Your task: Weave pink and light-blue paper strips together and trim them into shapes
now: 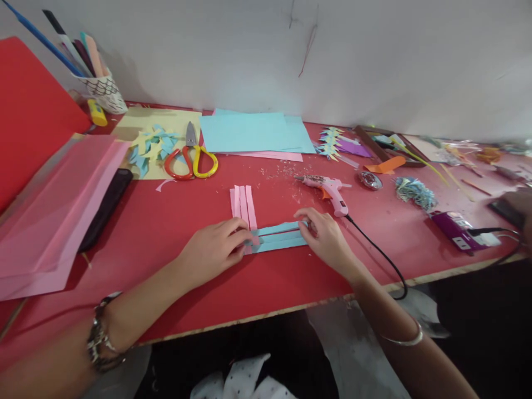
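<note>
Hands [214, 249] [326, 238] press flat, fingers spread, on crossed blue strips [278, 237] and pink strips [243, 208]; any slip may skew them.

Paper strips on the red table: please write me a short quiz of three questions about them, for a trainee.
1. True or false: the pink strips and the blue strips meet at a corner.
2. Which tool lies nearest the right hand? A) scissors B) glue gun C) pen cup
3. Fill in: the left hand presses on the strips where the two colours ____.

Key:
1. True; the pink ones run away from the person, the blue ones sideways.
2. B
3. cross
</note>
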### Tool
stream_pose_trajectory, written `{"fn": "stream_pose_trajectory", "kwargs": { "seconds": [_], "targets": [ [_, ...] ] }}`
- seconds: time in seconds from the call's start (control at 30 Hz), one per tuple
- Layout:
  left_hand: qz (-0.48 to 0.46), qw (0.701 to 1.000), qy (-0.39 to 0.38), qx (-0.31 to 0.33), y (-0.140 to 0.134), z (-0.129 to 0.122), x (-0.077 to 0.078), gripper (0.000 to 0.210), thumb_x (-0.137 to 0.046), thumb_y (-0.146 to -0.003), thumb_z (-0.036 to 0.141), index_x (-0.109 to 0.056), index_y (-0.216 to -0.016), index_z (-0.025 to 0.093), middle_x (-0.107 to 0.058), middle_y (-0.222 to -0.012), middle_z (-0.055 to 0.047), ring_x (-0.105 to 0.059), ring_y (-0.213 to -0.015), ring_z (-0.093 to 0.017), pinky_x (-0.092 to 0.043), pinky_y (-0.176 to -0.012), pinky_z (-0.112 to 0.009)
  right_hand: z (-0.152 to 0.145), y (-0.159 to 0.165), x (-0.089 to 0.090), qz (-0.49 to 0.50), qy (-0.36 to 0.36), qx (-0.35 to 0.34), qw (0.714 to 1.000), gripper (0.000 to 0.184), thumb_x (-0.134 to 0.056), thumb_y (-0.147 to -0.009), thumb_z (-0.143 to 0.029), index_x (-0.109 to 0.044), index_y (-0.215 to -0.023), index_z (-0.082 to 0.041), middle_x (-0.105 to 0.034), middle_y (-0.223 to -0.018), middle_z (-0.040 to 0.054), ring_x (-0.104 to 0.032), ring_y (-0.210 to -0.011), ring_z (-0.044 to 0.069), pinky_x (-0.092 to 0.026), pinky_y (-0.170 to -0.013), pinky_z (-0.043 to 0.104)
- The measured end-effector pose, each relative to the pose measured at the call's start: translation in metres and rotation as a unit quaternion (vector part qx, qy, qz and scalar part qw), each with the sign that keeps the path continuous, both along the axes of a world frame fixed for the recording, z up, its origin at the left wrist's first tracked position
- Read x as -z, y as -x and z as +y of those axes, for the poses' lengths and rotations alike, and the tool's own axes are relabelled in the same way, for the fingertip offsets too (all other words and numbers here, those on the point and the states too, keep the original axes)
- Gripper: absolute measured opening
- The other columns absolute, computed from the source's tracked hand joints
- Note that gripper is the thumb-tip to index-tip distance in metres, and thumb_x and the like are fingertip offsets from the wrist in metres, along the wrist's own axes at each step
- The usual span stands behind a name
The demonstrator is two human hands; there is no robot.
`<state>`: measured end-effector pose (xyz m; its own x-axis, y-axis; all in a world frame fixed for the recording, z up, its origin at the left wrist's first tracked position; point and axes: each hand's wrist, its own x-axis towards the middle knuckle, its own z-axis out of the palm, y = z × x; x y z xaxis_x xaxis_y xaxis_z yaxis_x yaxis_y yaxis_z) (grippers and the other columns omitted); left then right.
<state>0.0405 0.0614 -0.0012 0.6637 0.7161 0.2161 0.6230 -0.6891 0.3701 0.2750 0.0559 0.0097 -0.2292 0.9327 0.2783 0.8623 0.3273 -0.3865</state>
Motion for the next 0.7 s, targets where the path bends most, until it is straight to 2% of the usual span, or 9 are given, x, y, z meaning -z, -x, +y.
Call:
{"fn": "stream_pose_trajectory", "kwargs": {
  "seconds": [0.17, 0.37, 0.7],
  "targets": [
    [0.005, 1.000, 0.000, -0.003, -0.0001, -0.0001, -0.0006, 0.023, -0.042, -0.080, 0.016, -0.060, -0.092, 0.023, -0.061, -0.093, -0.001, -0.060, -0.078, -0.013, -0.044, -0.060, -0.022, 0.0002, 0.0003, 0.0005, 0.006, 0.008, 0.014, 1.000, 0.015, -0.039, -0.078, -0.020, -0.053, -0.084, -0.016, -0.047, -0.050, -0.0046, -0.042, -0.045, 0.011, -0.029, -0.056, 0.023],
    [0.007, 1.000, -0.005, -0.002, -0.0001, 0.0002, -0.0005, 0.023, -0.043, -0.080, 0.016, -0.061, -0.091, 0.023, -0.061, -0.092, -0.001, -0.060, -0.078, -0.013, -0.043, -0.059, -0.021, 0.0006, -0.0022, 0.0058, -0.037, 0.004, 0.011, 0.999, 0.016, -0.038, -0.079, -0.017, -0.053, -0.086, -0.017, -0.051, -0.055, -0.0038, -0.047, -0.051, 0.011, -0.027, -0.066, 0.025],
    [0.009, 1.000, -0.009, -0.006, 0.0002, -0.0007, 0.0012, 0.023, -0.041, -0.083, 0.020, -0.062, -0.092, 0.023, -0.061, -0.092, -0.001, -0.059, -0.078, -0.012, -0.042, -0.059, -0.020, -0.0015, 0.0008, 0.0047, -0.069, 0.028, 0.039, 0.996, 0.019, -0.038, -0.079, -0.018, -0.054, -0.089, -0.017, -0.049, -0.055, -0.0048, -0.044, -0.050, 0.010, -0.021, -0.068, 0.027]
  ]
}}
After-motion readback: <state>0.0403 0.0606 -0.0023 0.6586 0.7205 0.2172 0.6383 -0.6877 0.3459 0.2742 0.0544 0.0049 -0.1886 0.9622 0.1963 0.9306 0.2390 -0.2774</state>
